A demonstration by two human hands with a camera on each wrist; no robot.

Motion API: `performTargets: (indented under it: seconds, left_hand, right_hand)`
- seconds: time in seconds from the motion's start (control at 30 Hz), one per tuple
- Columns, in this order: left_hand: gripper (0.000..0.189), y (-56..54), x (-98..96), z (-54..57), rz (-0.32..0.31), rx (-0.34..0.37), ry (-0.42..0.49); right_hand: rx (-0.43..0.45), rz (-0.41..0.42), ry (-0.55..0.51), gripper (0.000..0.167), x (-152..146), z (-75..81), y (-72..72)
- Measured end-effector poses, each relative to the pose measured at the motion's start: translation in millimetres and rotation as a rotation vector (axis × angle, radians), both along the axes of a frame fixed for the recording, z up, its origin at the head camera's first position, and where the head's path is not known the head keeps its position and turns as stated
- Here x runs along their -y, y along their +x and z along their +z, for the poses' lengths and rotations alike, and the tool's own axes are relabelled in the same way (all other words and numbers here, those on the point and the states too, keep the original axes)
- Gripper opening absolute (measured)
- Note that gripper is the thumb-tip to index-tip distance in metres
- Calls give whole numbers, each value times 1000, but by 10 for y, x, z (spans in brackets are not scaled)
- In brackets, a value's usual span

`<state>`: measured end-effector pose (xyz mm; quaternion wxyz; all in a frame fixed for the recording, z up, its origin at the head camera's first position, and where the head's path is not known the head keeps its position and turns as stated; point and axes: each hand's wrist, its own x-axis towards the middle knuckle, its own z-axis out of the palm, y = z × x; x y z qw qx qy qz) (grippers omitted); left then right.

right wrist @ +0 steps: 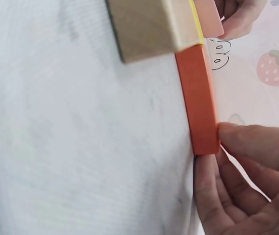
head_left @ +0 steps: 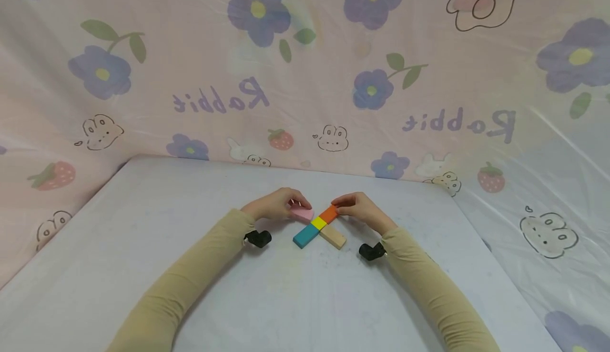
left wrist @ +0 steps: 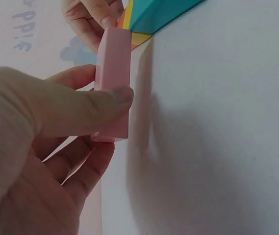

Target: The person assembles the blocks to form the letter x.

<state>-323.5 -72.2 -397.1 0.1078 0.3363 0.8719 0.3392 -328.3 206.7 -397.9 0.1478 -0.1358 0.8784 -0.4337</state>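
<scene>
My left hand (head_left: pixel 275 204) pinches a pink block (head_left: pixel 301 214) between thumb and fingers. In the left wrist view that pink block (left wrist: pixel 114 78) casts a shadow on the white surface beside it. My right hand (head_left: pixel 364 210) holds the outer end of an orange block (head_left: pixel 329 214), with the thumb on its top edge and fingers at its end face. A small yellow block (head_left: pixel 319 223) sits against the orange block's inner end. A teal block (head_left: pixel 306 236) and a plain wooden block (head_left: pixel 333 237) extend from the yellow one toward the near side, lying flat.
All the blocks are on a white table (head_left: pixel 229 299). Behind it hangs a pink curtain (head_left: pixel 314 87) printed with flowers and rabbits, meeting the table's back edge. Small black cameras (head_left: pixel 259 238) sit at both wrists, close above the table.
</scene>
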Motion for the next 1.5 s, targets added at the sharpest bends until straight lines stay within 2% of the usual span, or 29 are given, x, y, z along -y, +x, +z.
performTargets:
  seconds: [0.4, 0.7, 1.0, 1.3, 1.5]
  left_hand:
    - [37, -11, -56, -36, -1, -18, -22]
    - [38, -18, -69, -79, -4, -7, -21]
    - [44, -14, -73, -69, -16, 9, 2]
    - [41, -19, -26, -62, 49, 49, 39]
    - [38, -36, 2, -62, 83, 54, 67]
  right_hand:
    - [4, 3, -12, 32, 5, 9, 1]
    - [14, -4, -6, 31, 9, 9, -5]
    - [4, 6, -9, 32, 7, 32, 11]
    - [20, 9, -34, 35, 14, 26, 18]
    - [11, 30, -32, 35, 84, 199, 149]
